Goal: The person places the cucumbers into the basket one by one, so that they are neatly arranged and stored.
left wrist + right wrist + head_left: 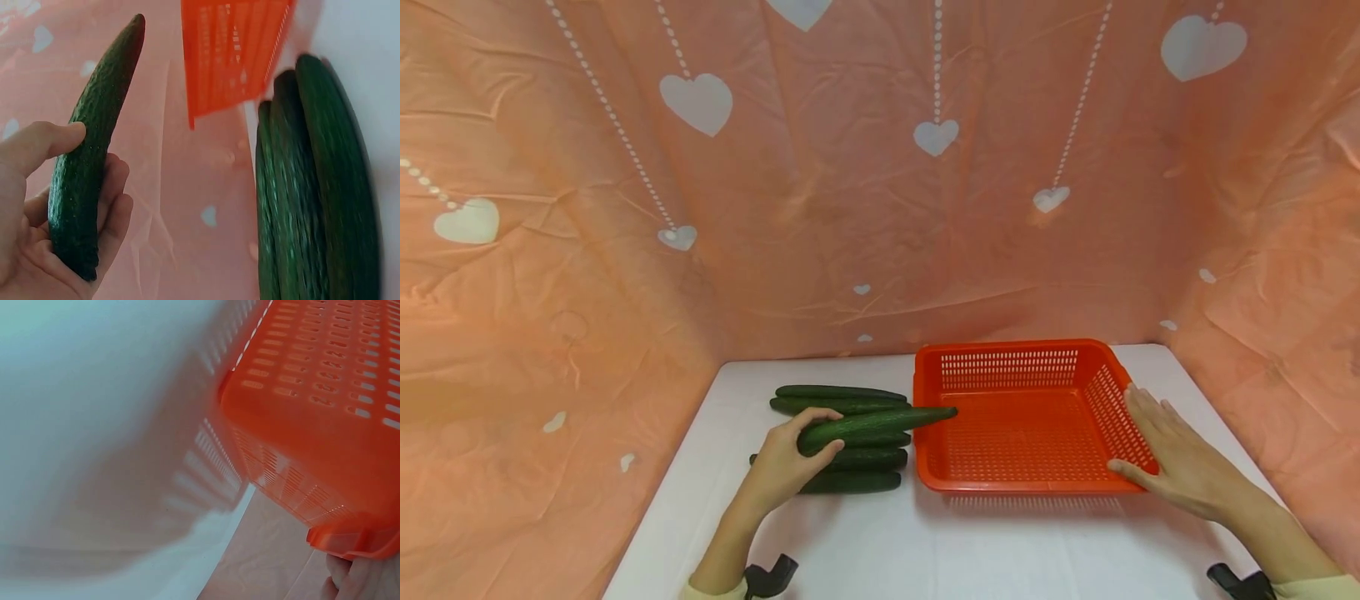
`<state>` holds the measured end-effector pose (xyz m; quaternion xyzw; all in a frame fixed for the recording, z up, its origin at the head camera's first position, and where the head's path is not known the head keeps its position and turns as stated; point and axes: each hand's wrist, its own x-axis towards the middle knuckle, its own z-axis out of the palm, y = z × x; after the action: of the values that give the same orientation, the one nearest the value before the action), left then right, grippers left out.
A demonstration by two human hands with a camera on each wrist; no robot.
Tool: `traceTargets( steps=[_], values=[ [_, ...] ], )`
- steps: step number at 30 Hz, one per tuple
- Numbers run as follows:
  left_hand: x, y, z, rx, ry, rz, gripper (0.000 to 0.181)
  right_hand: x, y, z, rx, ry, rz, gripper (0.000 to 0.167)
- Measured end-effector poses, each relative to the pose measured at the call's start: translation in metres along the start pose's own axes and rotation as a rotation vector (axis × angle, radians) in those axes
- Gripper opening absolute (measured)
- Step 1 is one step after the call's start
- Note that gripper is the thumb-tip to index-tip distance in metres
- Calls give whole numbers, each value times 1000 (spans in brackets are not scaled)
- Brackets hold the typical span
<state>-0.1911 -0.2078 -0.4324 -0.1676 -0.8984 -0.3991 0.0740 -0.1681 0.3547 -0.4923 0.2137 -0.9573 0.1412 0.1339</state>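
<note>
My left hand (786,467) grips a dark green cucumber (880,422) by its near end, above other cucumbers (850,482) lying side by side on the table. The held cucumber's thin tip reaches over the left rim of the red basket (928,467). In the left wrist view, thumb and fingers wrap the held cucumber (94,150), apart from the several lying ones (337,181). My right hand (1187,467), fingers extended, rests at the basket's right rim; in the right wrist view only some fingers (359,578) show beside the basket (300,437).
The white table (1000,558) carries the cucumbers on the left and the basket on the right. Behind and on both sides hangs a pink-orange cloth (865,208) with white hearts. No cucumber shows inside the basket.
</note>
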Motion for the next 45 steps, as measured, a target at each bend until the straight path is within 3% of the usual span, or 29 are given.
traceTargets(
  steps=[10,14,25,35,45],
  values=[
    [22,28,37,-71,-45,42,34,0,2,2,-15,25,-24,109],
    [31,41,55,-76,-85,83,32,0,3,2,-11,52,-39,108],
    [53,65,102,-68,-211,127,32,1,2,2,-17,63,-57,106],
    [62,81,144,-7,-266,123,30,-1,1,3,-2,42,-44,105],
    [71,93,171,2,-367,77,29,-1,1,3,3,20,-12,106]
  ],
)
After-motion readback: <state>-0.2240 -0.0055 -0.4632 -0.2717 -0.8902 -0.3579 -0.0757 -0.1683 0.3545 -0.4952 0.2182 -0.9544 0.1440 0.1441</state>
